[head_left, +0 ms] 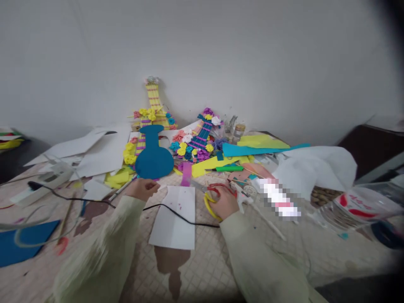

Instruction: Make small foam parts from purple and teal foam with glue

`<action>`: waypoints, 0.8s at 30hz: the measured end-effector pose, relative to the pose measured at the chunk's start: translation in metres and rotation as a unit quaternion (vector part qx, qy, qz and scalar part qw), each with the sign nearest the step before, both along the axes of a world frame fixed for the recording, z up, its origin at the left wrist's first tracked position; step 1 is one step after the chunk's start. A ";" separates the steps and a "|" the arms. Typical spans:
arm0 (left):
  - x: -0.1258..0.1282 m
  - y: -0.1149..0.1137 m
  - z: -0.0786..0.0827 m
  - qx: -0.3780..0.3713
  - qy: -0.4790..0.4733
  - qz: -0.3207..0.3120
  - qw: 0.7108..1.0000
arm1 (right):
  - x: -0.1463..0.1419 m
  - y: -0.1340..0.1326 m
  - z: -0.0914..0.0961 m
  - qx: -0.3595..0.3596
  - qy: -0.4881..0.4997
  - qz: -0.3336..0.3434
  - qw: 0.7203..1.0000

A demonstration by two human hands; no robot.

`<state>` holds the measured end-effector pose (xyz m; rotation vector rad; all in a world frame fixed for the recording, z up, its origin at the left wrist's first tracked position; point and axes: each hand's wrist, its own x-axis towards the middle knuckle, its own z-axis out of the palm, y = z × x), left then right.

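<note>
Head view: the right hand (226, 203) is closed around the scissors (206, 203), fingers at the red and yellow handles, which stand spread apart. The left hand (142, 189) is well apart from it, fingers curled in; whether it pinches anything small I cannot tell. Between the hands and slightly beyond them lies the purple strip (186, 173), its long axis running away from the person, its near end by the far edge of the white paper (179, 233). The scissors' blades (197, 185) point leftward and a little away from the right hand, across the strip's line; contact is too blurred to judge. The right hand's tool is nearer the strip than the left fingers. Just beyond the left hand stands a blue cutout (154, 162), its narrow neck pointing up.
</note>
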<state>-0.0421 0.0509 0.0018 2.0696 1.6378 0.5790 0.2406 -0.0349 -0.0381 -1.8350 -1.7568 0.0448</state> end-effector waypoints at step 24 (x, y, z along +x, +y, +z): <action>-0.029 -0.017 -0.023 0.101 0.112 -0.050 0.987 | 0.017 0.071 0.037 0.071 0.199 -0.058 0.976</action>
